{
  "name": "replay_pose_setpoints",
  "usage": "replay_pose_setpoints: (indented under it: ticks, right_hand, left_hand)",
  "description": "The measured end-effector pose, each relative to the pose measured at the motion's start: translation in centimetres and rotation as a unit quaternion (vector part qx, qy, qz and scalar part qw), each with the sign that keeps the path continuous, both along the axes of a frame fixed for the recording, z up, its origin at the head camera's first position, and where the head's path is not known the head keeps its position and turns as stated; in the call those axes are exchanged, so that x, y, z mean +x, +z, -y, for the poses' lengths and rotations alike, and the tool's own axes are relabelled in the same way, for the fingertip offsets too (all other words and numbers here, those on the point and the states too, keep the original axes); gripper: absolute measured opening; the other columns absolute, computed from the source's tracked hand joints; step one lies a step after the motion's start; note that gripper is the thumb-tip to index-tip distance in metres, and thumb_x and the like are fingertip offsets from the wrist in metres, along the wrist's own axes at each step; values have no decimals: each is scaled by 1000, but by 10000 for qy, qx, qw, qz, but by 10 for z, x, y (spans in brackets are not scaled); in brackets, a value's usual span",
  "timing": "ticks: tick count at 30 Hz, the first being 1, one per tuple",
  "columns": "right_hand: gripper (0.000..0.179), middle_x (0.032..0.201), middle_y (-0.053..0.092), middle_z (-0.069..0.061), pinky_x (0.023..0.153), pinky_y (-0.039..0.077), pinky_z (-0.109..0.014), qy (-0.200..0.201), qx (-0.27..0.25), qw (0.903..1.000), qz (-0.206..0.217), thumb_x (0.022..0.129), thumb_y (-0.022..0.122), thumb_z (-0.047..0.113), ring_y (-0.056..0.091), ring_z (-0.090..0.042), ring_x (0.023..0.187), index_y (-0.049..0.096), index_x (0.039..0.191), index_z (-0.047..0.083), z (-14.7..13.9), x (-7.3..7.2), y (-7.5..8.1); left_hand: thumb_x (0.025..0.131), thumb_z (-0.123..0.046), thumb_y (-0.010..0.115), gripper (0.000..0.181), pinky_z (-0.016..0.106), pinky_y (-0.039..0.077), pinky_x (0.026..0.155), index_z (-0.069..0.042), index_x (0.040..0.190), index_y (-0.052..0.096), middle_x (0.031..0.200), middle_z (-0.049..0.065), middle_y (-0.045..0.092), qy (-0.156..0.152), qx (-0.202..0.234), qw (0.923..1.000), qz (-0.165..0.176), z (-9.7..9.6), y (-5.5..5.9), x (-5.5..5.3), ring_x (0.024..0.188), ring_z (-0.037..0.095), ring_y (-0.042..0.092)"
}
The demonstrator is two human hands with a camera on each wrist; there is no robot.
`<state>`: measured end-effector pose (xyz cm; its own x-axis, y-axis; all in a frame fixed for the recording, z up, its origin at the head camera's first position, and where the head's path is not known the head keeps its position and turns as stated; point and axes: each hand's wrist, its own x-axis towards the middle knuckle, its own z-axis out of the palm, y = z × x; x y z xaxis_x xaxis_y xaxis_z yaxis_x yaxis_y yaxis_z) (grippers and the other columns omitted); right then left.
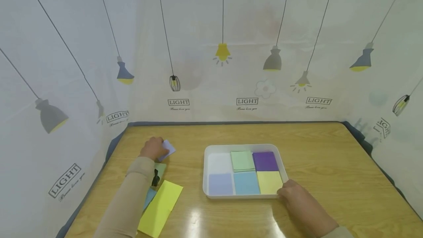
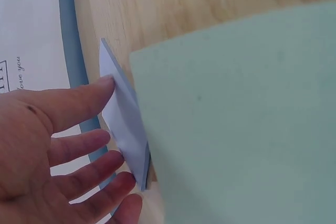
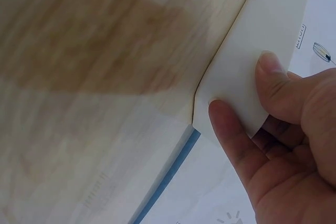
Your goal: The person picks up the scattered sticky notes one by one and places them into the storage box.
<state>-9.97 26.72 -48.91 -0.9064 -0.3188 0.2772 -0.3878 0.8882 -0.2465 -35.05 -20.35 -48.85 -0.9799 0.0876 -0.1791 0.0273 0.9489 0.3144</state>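
Observation:
My left hand (image 1: pixel 154 148) is at the far left of the table, on a lavender pad of sticky notes (image 1: pixel 169 148). In the left wrist view the thumb lies on the pad (image 2: pixel 123 114) and the fingertips meet its edge. My right hand (image 1: pixel 299 201) grips the near right corner of a white tray (image 1: pixel 244 197), thumb and fingers on its wall (image 3: pixel 239 77). Inside the tray lie square note pads: green (image 1: pixel 242 161), purple (image 1: pixel 266 161), lavender (image 1: pixel 220 184), blue (image 1: pixel 246 183) and yellow (image 1: pixel 269 182). The tray's back left part shows bare white bottom.
Beside my left forearm lie a green pad (image 1: pixel 161 169), a blue pad (image 1: pixel 149 196) partly hidden by the sleeve, and long yellow paper (image 1: pixel 161 208). A small black object (image 1: pixel 155 177) shows at the left wrist. Printed cloth (image 1: pixel 205 109) surrounds the wooden table (image 1: pixel 333 164).

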Motion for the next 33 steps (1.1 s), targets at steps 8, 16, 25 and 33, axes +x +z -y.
replay_pose_setpoints:
  ticks: [8, 16, 25, 33]
  right_hand:
    - [20, 72, 51, 12, 63, 48, -22, -53, -95, 9999, -90, 85, 74, 3, 45, -1, 71, 70, 73, 18, 1, 1, 1]
    - [19, 71, 53, 10, 63, 49, -22, -78, 45, 10000, 6, 85, 74, 4, 46, -2, 71, 71, 72, 17, 0, 0, 0]
    - [23, 69, 50, 13, 60, 46, -22, 116, -34, 9996, -252, 84, 76, 4, 44, -1, 69, 68, 69, 20, -1, -1, -4]
    - [20, 69, 52, 11, 60, 46, -22, 45, 41, 9999, -132, 84, 75, 5, 44, -2, 69, 69, 70, 18, 0, -1, 0]
  left_hand:
    - [89, -31, 76, 63, 59, 49, 95, 9, 133, 55, 126, 30, 57, 208, 211, 9995, 119, 3, 0, -2, 116, 48, 53]
    - [88, -36, 76, 62, 59, 48, 92, 10, 126, 60, 123, 33, 56, 361, 33, 9993, -12, 4, -5, -1, 114, 51, 50]
    - [86, -39, 78, 63, 56, 51, 83, 8, 123, 60, 115, 30, 59, 656, 82, 9978, 60, 5, -7, 1, 106, 46, 53]
    - [86, -38, 79, 63, 59, 49, 88, 10, 121, 58, 118, 33, 55, 868, 117, 9961, 87, 1, -3, 6, 109, 47, 51]
